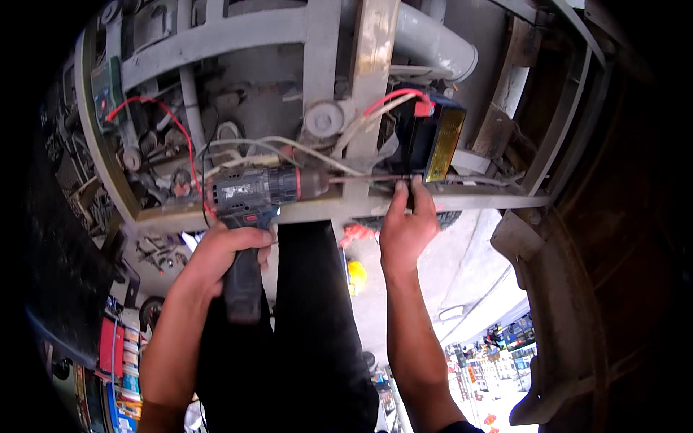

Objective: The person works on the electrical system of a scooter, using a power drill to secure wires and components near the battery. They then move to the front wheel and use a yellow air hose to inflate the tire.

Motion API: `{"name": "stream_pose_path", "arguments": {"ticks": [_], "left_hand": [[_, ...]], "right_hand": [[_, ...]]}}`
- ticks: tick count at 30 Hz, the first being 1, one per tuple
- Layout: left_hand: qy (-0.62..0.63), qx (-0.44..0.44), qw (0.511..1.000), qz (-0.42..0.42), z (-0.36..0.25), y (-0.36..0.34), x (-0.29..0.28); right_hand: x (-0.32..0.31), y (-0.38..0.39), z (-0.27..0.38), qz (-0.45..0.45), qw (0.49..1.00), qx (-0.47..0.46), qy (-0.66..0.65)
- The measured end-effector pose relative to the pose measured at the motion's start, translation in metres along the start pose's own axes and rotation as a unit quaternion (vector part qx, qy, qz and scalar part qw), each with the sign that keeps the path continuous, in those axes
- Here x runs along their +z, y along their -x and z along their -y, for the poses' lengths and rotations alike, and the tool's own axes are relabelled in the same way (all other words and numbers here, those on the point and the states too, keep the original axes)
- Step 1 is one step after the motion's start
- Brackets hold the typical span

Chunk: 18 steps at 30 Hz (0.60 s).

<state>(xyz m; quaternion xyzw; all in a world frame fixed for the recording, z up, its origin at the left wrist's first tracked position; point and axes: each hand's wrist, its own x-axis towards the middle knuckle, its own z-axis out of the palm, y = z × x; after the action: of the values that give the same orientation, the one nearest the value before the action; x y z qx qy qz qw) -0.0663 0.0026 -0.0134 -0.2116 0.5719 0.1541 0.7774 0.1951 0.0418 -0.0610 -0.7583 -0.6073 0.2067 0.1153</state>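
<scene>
My left hand (229,252) is wrapped round the grip of a dark cordless drill (245,193), which lies level and points right. A long thin bit (364,178) runs out of its chuck. At the bit's far end, the thumb and fingers of my right hand (409,224) close in a pinch; any small fastener there is too small to make out. Just beyond those fingertips stands a black battery (415,133) with a yellow label on its side. A red-capped terminal (424,108) and wires sit on its top.
A grey metal frame (238,43) spans the far side, its front rail (476,196) passing beneath the bit. One red wire (177,119) loops down behind the drill. Loose pale cables (303,150) cross the frame. A rusty brown panel (599,289) rises at right. Shelves of goods (491,368) stand lower right.
</scene>
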Motion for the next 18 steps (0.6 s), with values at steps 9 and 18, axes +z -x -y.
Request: {"name": "stream_pose_path", "arguments": {"ticks": [9,18], "left_hand": [[-0.034,0.036,0.999,0.012,0.011,0.013,0.002],[0.030,0.146,0.989,0.014,-0.002,0.023,-0.004]], "right_hand": [[-0.012,-0.010,0.005,0.037,0.999,0.000,0.007],[-0.023,-0.100,0.025,0.045,0.992,-0.118,-0.003]]}}
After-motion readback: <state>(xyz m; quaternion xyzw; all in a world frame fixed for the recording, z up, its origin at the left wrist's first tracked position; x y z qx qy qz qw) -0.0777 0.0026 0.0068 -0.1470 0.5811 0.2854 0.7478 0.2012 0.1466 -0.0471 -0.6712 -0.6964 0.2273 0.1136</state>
